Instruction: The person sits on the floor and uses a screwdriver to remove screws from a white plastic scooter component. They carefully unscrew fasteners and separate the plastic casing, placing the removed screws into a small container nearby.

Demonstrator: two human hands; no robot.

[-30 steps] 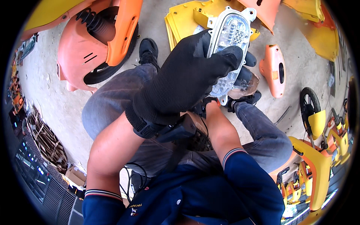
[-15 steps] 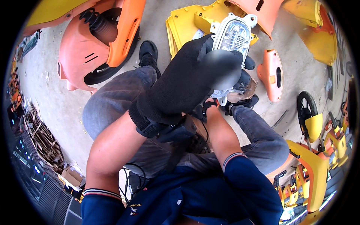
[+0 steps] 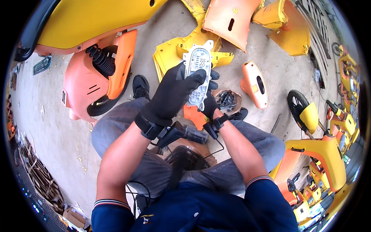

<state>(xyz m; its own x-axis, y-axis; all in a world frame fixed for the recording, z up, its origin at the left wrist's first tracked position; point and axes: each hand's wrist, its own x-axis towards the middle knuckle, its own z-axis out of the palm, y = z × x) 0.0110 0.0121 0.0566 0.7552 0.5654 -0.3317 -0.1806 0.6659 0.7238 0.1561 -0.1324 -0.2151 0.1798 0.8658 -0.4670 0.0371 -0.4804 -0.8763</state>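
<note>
A long oval lamp unit (image 3: 200,62) with a clear patterned lens, pale rim and mounting tabs stands upright in front of me. My left hand (image 3: 170,87), in a black glove, is closed around it, thumb across the lens and fingers curling past its right edge. Just behind the lamp's lower end is my right hand (image 3: 210,105), also black-gloved. Its fingers are mostly hidden, so I cannot tell whether it touches the lamp. Below the hands lies an orange part (image 3: 194,117). An open bag (image 3: 236,110) of small dark pieces sits on the floor right of my right hand.
A yellow and orange scooter body (image 3: 92,19) with its front fender (image 3: 83,81) stands at left. Yellow panels (image 3: 170,50) and an orange panel (image 3: 232,19) lie ahead. An orange housing (image 3: 255,85) is right of the bag. More scooters (image 3: 320,158) stand at right.
The lamp and my left hand have moved lower, leftward and farther from the view. My right hand, mostly covered before, now shows beside the lamp's lower end.
</note>
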